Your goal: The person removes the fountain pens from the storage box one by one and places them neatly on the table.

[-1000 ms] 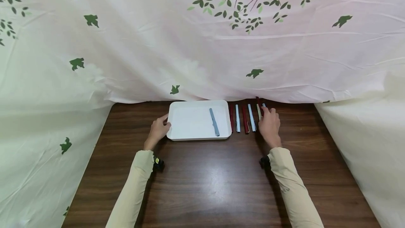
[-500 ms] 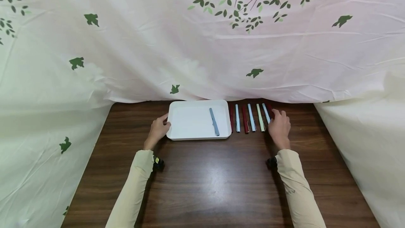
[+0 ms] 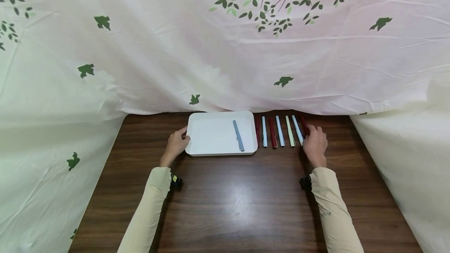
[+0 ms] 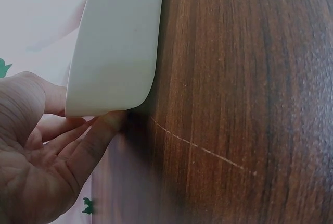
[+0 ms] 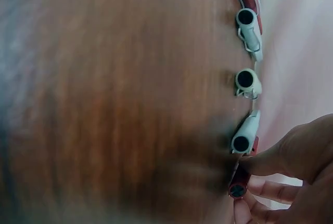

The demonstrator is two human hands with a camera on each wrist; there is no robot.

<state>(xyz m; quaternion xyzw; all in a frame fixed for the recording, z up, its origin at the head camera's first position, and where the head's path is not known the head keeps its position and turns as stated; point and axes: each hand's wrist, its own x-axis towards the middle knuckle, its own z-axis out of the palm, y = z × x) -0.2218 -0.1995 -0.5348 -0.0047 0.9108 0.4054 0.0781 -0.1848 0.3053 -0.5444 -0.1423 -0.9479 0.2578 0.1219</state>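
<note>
At the left end of a white tray, my left hand grips the tray, thumb on the rim and fingers low against its outer wall in the left wrist view. A grey-blue pen lies inside the tray near its right side. My right hand pinches a dark red pen between thumb and fingers at the right end of a row of pens. Just left of it lies a light blue pen, then a pale green pen. The hand partly hides the red pen in the head view.
Further left in the row are a light blue pen, a red pen, another light blue pen and a red pen beside the tray. A patterned white curtain hangs behind the dark wooden table.
My right hand has moved rightward along the row, bringing the red pen down beside the last light blue pen. The light blue and pale green pens are uncovered. The left hand and tray stay put.
</note>
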